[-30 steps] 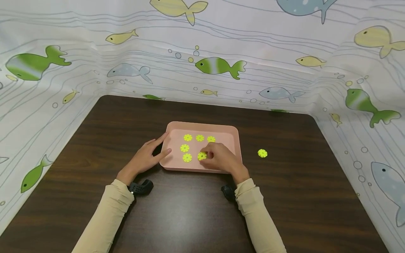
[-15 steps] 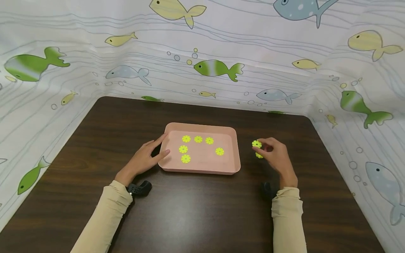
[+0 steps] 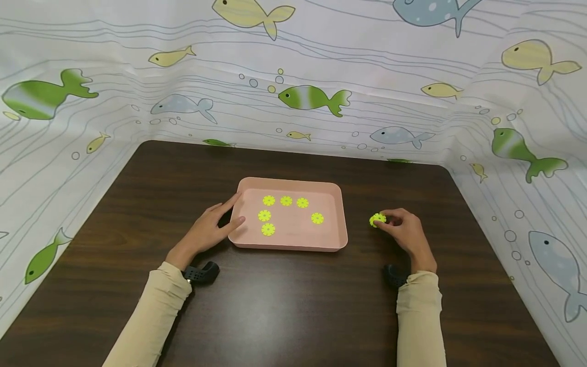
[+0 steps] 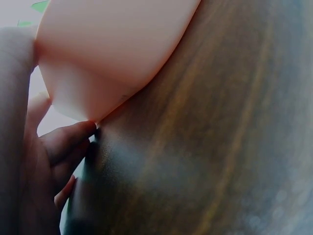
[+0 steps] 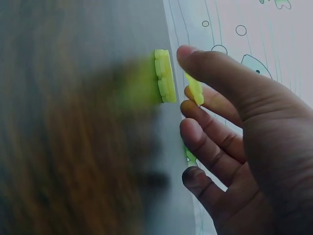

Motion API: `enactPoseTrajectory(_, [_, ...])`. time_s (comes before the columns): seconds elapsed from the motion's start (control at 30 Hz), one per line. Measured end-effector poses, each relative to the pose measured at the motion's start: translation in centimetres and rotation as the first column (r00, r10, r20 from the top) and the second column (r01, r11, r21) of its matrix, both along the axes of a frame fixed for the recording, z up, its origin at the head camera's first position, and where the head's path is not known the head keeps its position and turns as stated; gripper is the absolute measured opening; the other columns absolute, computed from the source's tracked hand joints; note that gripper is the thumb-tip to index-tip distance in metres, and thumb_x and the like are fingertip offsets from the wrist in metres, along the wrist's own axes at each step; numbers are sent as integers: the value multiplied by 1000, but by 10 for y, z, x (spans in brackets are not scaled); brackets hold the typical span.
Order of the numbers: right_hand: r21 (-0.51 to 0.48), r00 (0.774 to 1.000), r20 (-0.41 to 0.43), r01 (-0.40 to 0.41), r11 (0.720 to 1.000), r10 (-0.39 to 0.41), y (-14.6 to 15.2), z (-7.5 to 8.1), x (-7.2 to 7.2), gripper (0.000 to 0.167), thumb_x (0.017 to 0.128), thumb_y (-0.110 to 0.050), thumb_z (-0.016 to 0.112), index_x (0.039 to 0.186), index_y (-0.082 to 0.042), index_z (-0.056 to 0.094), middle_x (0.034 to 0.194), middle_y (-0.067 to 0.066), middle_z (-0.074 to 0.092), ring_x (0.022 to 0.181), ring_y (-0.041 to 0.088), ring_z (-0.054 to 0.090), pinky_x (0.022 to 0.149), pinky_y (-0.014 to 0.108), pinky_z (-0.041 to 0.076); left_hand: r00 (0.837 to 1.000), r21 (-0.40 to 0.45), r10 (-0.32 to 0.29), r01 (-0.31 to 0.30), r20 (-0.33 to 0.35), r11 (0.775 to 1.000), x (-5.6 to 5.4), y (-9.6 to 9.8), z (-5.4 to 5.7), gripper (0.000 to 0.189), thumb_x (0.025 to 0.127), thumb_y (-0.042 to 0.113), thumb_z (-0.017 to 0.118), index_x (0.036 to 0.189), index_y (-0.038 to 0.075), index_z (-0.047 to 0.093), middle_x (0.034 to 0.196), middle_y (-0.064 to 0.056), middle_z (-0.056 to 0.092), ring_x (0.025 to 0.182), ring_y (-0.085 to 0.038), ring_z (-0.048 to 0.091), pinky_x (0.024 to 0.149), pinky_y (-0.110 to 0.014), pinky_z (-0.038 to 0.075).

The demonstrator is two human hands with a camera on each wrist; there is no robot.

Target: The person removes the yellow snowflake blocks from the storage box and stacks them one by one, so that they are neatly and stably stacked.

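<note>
A pink tray (image 3: pixel 293 242) holds several yellow notched plastic discs (image 3: pixel 268 229), lying flat and apart. My left hand (image 3: pixel 206 229) rests at the tray's left side. Its fingers are fairly straight, with the thumb over the rim; in the left wrist view, fingertips touch the outer wall. Right of the tray, my right hand (image 3: pixel 408 232) pinches a yellow notched disc (image 5: pixel 194 90) between thumb and fingers. Close by in the right wrist view is a short stack of like discs (image 5: pixel 165 76) on the table, a small gap from the held one. The head view shows them overlapping.
The dark wood table (image 3: pixel 275 306) is bordered at the back and sides by a white fish-print curtain (image 3: pixel 229 117). Black bands (image 3: pixel 202 273) with small devices sit on both wrists.
My right hand has picked up a disc from the tray's lower middle and carried it right, then lowered it toward the discs on the table. My left hand stays at the tray.
</note>
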State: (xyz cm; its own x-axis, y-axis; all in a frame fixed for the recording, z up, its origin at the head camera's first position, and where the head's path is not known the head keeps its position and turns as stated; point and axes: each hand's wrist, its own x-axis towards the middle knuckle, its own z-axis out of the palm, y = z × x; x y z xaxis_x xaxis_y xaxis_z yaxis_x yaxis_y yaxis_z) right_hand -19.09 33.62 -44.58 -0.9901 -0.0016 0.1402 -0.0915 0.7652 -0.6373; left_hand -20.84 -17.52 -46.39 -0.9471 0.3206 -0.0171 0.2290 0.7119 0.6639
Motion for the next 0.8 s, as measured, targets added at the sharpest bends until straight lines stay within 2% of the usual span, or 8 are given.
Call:
enactPoseTrajectory(0.27, [9, 999, 36, -1, 1000, 1, 0, -1, -2, 41, 94, -25, 80, 121, 4, 74, 99, 17, 62, 81, 25, 53, 72, 35, 45, 1000, 4, -2, 2, -3, 1000, 0, 0, -1, 78, 102, 57, 55, 167, 36, 17, 166, -15, 33, 152, -51, 21, 111, -79, 23])
enactPoseTrajectory(0.8, [7, 997, 73, -11, 1000, 11, -1, -1, -1, 43, 93, -26, 80, 121, 5, 73, 101, 18, 62, 82, 25, 53, 71, 32, 46, 1000, 1, 0, 0, -8, 1000, -2, 1, -2, 78, 102, 57, 55, 167, 34, 18, 167, -15, 32, 151, -52, 22, 112, -78, 23])
